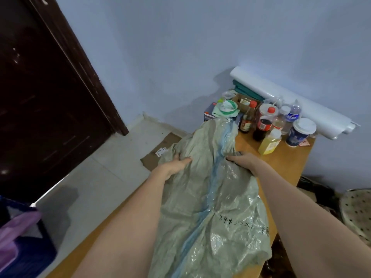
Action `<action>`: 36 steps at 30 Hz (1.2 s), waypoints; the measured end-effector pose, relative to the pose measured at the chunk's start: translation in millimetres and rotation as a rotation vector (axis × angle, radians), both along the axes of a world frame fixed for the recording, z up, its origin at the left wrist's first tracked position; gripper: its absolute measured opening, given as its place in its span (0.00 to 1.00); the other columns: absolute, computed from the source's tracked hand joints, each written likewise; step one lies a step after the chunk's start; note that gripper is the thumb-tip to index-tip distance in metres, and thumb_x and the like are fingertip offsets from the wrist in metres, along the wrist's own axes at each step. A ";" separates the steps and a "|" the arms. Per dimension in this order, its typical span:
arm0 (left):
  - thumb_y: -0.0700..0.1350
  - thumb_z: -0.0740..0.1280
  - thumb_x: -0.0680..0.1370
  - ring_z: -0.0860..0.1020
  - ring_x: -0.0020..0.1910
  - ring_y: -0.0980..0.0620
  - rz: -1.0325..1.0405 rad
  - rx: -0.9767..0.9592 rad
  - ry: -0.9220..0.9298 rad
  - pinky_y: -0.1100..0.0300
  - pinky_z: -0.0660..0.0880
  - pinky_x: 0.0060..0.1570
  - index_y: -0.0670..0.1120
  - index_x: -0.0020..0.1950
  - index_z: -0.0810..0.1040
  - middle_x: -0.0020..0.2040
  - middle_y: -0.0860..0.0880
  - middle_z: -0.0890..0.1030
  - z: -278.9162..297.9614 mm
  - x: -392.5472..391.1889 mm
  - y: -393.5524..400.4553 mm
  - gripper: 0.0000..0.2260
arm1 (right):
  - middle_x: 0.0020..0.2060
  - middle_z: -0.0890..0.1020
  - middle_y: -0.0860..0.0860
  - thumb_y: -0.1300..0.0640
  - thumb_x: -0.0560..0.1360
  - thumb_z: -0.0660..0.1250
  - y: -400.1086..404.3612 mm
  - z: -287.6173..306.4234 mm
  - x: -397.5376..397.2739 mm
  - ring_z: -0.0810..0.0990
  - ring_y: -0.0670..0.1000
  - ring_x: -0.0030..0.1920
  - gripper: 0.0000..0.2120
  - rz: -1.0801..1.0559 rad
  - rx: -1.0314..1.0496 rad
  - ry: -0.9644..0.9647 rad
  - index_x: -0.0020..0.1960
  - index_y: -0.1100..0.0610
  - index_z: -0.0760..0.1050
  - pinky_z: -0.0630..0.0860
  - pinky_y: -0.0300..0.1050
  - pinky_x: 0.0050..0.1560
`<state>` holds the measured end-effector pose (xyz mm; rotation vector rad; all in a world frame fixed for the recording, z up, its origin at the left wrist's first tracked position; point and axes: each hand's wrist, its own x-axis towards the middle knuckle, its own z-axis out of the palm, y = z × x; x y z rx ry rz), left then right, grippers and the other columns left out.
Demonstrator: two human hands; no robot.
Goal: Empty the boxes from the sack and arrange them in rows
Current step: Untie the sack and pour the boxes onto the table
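Observation:
A large grey-green woven sack (208,189) with a blue stripe and black handwriting lies lengthwise on the wooden table (289,163). Its far end reaches the bottles at the back. My left hand (176,162) grips a fold of the sack on its left side. My right hand (244,160) grips the sack on its right side, fingers curled into the cloth. No boxes show; the sack hides whatever is inside it.
Several bottles and jars (265,125), a paper cup (301,132) and a white roll (291,101) crowd the table's far end against the blue wall. A flat cardboard piece (158,151) lies on the tiled floor. A dark door (46,93) stands left.

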<state>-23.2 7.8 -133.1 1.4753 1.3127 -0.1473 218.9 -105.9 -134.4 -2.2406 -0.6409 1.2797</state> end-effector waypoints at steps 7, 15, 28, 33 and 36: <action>0.55 0.73 0.73 0.62 0.76 0.43 -0.062 -0.017 0.131 0.46 0.71 0.66 0.60 0.78 0.35 0.81 0.48 0.50 -7.9 -41.3 -6.1 0.50 | 0.66 0.74 0.54 0.33 0.60 0.76 -8.5 8.4 -23.3 0.76 0.58 0.62 0.54 0.178 -0.104 -0.016 0.77 0.52 0.59 0.74 0.53 0.65; 0.48 0.79 0.67 0.66 0.72 0.44 0.059 -0.033 0.079 0.46 0.72 0.67 0.54 0.80 0.39 0.78 0.46 0.60 -9.3 -101.5 -37.2 0.56 | 0.75 0.65 0.54 0.34 0.65 0.75 -25.8 14.5 -80.1 0.69 0.59 0.71 0.54 0.340 -0.163 -0.061 0.79 0.54 0.53 0.69 0.55 0.70; 0.55 0.75 0.72 0.67 0.72 0.44 0.094 -0.171 0.232 0.53 0.74 0.55 0.55 0.79 0.51 0.77 0.47 0.63 10.7 -228.9 -127.1 0.43 | 0.71 0.70 0.58 0.35 0.69 0.72 -75.8 37.9 -215.3 0.73 0.62 0.67 0.46 0.741 -0.451 0.006 0.78 0.56 0.59 0.76 0.60 0.63; 0.59 0.70 0.74 0.70 0.70 0.43 0.065 -0.137 0.321 0.50 0.75 0.61 0.55 0.78 0.56 0.75 0.46 0.66 25.8 -260.2 -154.9 0.37 | 0.77 0.61 0.56 0.40 0.79 0.61 -93.0 58.5 -268.4 0.66 0.60 0.73 0.37 0.919 -0.427 -0.129 0.80 0.57 0.53 0.68 0.55 0.70; 0.62 0.67 0.75 0.71 0.69 0.43 -0.088 0.051 0.458 0.52 0.73 0.63 0.53 0.76 0.61 0.72 0.50 0.68 36.6 -257.6 -158.4 0.33 | 0.75 0.65 0.58 0.42 0.80 0.62 -96.7 62.6 -276.9 0.67 0.60 0.72 0.34 0.943 -0.376 -0.228 0.78 0.60 0.59 0.67 0.54 0.71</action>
